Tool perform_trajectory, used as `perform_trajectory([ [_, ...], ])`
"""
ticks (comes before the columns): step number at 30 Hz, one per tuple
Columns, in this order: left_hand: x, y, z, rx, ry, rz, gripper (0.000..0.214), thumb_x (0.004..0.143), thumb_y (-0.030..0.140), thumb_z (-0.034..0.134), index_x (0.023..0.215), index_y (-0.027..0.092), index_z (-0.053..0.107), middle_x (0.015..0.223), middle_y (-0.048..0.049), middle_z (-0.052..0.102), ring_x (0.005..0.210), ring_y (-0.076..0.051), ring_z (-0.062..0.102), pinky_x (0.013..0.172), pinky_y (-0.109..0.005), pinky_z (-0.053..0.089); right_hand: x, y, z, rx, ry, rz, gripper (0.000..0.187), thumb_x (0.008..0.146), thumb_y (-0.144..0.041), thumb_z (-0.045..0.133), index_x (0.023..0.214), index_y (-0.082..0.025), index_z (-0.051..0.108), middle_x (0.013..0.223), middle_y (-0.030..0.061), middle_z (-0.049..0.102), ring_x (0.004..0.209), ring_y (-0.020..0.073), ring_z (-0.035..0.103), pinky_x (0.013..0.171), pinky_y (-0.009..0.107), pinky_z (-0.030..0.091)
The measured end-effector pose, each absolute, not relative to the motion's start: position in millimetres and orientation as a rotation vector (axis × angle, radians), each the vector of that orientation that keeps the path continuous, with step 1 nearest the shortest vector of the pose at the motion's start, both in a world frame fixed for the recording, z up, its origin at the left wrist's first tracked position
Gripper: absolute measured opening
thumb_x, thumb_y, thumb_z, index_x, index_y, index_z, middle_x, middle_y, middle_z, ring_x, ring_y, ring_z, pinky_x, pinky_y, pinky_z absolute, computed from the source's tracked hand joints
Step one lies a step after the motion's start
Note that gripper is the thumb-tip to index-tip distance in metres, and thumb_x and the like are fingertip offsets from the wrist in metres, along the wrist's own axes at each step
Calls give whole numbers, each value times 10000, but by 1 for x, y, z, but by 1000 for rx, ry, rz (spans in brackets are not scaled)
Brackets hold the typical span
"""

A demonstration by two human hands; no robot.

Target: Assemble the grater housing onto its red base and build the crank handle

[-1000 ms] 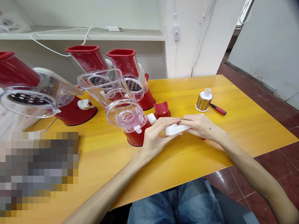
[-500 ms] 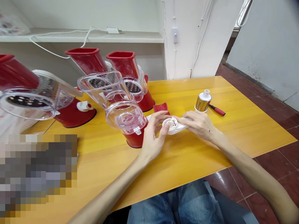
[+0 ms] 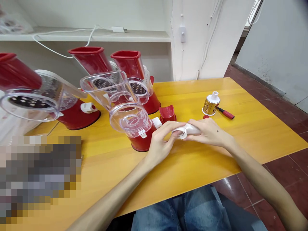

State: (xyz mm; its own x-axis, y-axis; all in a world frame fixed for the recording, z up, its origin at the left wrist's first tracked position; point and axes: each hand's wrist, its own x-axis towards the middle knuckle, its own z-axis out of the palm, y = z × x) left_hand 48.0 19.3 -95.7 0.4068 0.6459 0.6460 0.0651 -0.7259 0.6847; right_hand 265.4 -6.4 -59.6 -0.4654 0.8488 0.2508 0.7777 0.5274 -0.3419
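On the work surface: a yellow wood-grain table bears all items. Behind it runs a white shelf; dark red floor tiles lie to the right.

Main units: three red rotary graters stand in a row. Each has a tilted clear plastic housing, and the nearest housing leans up and away from its red base.

Loose parts: a red plastic pusher stands just behind the hands. Further right, a gold-coloured grating drum stands upright, with a red-handled screwdriver touching it.

Item in hand: a white plastic crank handle is held above the table, near the nearest grater. Its underside is mostly hidden by the fingers.

Left hand: closed on the near end of the handle, fingers curled around it.

Right hand: closed on the far end, fingers lying over it. Both hands meet at the handle, each clamping it.

Risk, drop: smooth plastic could slip if the grip loosens, and the handle could fall against the table.

Risk, collision: a leftward swing of the left hand could knock the nearest housing, which leans over the table.

Risk, roll: a nudge to the drum could topple it or shift the screwdriver.
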Motion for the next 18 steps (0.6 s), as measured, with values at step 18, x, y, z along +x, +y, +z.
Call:
perform_trajectory([
  [18,56,12,-98,1896,607,1217,326,918,286,702,1232,232,634,1121,-69,634,1028,-206,623,873,-330,553,257,-15,-64,-1316,-2461,130,235,1065,-358,502,1148,-155,586,1011,113,766,765,207,700,611,277,352],
])
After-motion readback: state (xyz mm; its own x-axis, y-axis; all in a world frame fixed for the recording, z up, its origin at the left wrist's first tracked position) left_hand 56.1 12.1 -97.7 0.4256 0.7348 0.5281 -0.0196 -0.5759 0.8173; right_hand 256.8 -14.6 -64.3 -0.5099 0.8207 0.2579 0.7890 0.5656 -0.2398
